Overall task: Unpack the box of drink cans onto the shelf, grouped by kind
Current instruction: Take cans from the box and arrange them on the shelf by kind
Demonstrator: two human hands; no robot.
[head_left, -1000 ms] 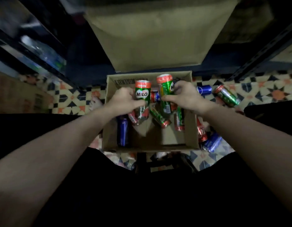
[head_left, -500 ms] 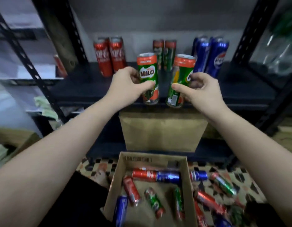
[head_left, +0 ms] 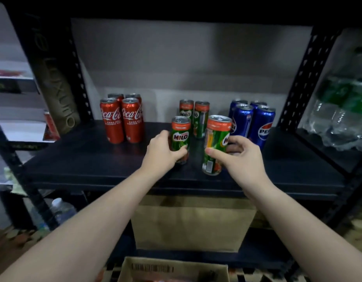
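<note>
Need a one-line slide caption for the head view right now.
Left hand and right hand each set a Milo can on the shelf, between Coca-Cola cans and Pepsi cans.

Looks like a storeroom: black metal shelving (head_left: 302, 82), grouped drink cans (head_left: 123, 121), shrink-wrapped bottles (head_left: 342, 119), cardboard box (head_left: 176, 269).

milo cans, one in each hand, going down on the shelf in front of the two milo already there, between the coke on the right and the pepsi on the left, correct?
Not quite: the sides are swapped. In the head view the Coca-Cola cans stand on the left and the Pepsi cans on the right. The rest holds: the left hand and right hand each grip a Milo can in front of the two Milo cans on the shelf.
</note>
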